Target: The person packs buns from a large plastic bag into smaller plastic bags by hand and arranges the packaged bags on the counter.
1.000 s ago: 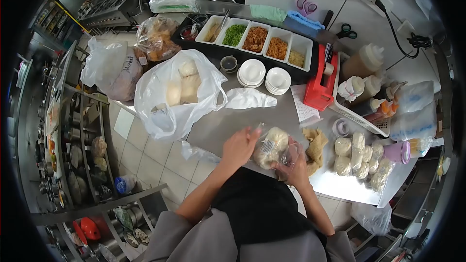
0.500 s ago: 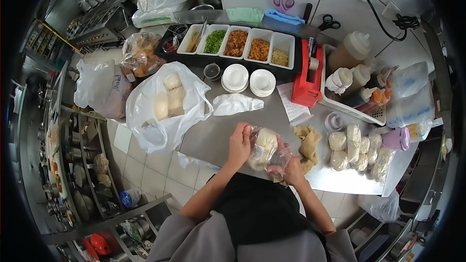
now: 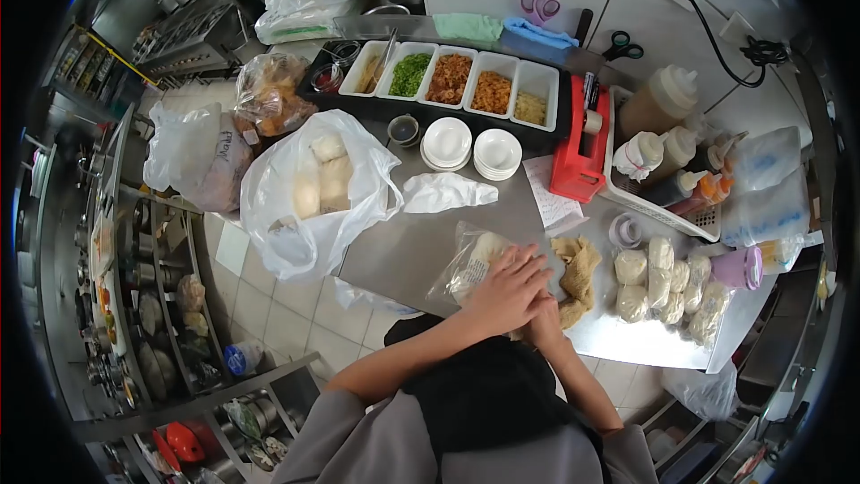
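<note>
Clear bag with pale bun inside, near the front edge of the counter, partly covered by the left grip and emerging to its left. Left grip: flat, fingers straight and side by side, laid over the right grip without curling around anything visible. Right grip: mostly hidden beneath the left; impossible to tell how far closed, or on what.

Just right of the grips, crumpled brown cloth. Farther right, cluster of wrapped buns, with purple cup beside the far right end. Beyond the cloth, ring of tape.

Straight beyond the grips, crumpled white napkin; behind it, two stacks of white bowls and a small cup of dark liquid. Still farther from the grips, black rack holding five white tubs of food.

Beyond and right of the grips, paper note, red tape dispenser and basket of squeeze bottles. Well left, large white bag with more buns inside.
</note>
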